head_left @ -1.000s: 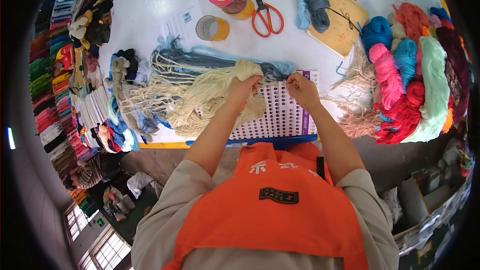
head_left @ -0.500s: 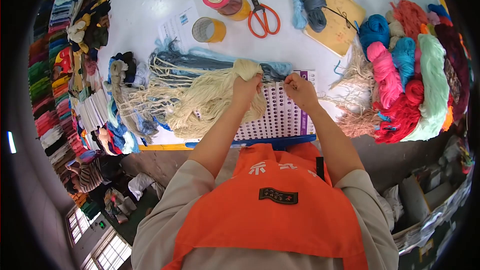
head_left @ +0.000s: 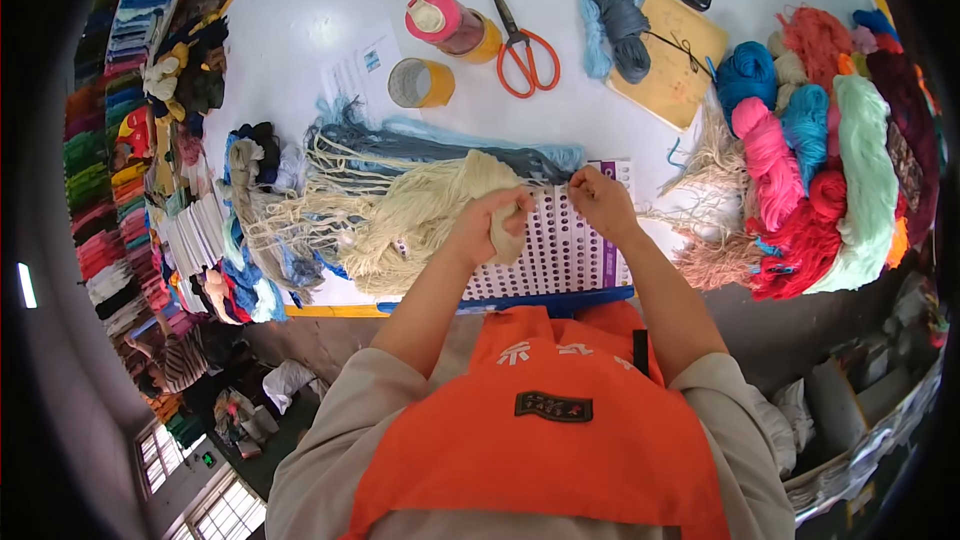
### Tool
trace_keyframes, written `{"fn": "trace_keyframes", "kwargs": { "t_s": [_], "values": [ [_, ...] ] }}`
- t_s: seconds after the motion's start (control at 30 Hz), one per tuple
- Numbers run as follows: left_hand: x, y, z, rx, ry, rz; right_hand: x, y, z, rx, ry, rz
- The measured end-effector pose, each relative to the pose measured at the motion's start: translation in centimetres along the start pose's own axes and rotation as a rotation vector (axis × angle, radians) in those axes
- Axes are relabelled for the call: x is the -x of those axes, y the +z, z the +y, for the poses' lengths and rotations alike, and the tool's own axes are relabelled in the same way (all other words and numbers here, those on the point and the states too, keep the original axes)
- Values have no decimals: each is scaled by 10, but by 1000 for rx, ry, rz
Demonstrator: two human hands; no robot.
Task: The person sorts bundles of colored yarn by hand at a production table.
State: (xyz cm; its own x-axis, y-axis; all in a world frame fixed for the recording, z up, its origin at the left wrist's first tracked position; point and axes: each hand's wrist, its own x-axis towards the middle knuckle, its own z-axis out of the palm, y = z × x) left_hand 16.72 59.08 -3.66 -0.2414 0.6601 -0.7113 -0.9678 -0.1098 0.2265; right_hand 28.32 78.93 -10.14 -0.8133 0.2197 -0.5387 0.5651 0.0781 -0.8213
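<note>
My left hand (head_left: 486, 228) is closed around the end of a cream yarn hank (head_left: 430, 202), with a folded bit of it showing below the fingers. To its right, my right hand (head_left: 603, 202) is pinched; whatever sits between its fingertips is too small to make out. Beneath both hands lies a white card with rows of punched holes (head_left: 560, 240) and a purple right edge. Grey-blue yarn (head_left: 470, 155) stretches across the table just beyond the cream hank.
Red-handled thread snips (head_left: 527, 60), a pink-lidded jar (head_left: 455, 25) and a yellow cup (head_left: 421, 84) stand farther back. A tan notebook (head_left: 665, 60) has grey yarn on it. Colourful hanks (head_left: 800, 140) are piled right; more yarn (head_left: 255, 160) lies left.
My left hand has come down and toward me, turning with the yarn end, which now folds below the fingers. My right hand stays over the card's right side, still pinched.
</note>
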Motion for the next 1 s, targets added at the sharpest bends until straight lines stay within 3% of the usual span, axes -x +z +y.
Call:
{"fn": "trace_keyframes", "kwargs": {
  "t_s": [0.1, 0.2, 0.37, 0.43, 0.47, 0.53, 0.6, 0.67, 0.73, 0.8, 0.87, 0.93, 0.97, 1.0],
  "values": [
    [-5, 11, -16, -178, -180, -137, 0, -2, -2, -23, 4, -18],
    [-26, 13, -32, -349, -210, -28, 0, -2, 2, -105, -35, -50],
    [-48, 3, -51, -556, -54, 65, 3, -5, -2, -255, -24, -120],
    [-45, 6, -55, -940, 23, 171, 4, -13, -7, -175, -18, -153],
    [-42, 2, -55, -940, 22, 175, 5, -14, -10, -96, -11, -183],
    [-37, -7, -51, -1820, 303, 443, 5, -8, -8, 58, -38, -143],
    [-34, -63, -42, -1519, 260, 700, 5, -5, -9, 223, -73, -70],
    [24, -18, 18, -397, 46, 485, 5, -3, -13, 258, -67, -47],
    [63, -29, 67, -101, 157, 492, 5, 2, -13, 276, -53, 17],
    [102, -63, 117, 45, 323, 269, 9, 3, -16, 247, -35, -1],
    [131, -87, 153, 50, 534, 315, 7, 2, -17, 237, -44, 5],
    [149, -92, 169, -38, 765, 685, 10, 5, -17, 243, -40, 12],
    [155, -76, 165, -283, 902, 868, 9, 6, -18, 246, -38, 28],
    [164, -67, 162, -281, 914, 855, 9, 8, -17, 264, -63, 57]
  ]
}}
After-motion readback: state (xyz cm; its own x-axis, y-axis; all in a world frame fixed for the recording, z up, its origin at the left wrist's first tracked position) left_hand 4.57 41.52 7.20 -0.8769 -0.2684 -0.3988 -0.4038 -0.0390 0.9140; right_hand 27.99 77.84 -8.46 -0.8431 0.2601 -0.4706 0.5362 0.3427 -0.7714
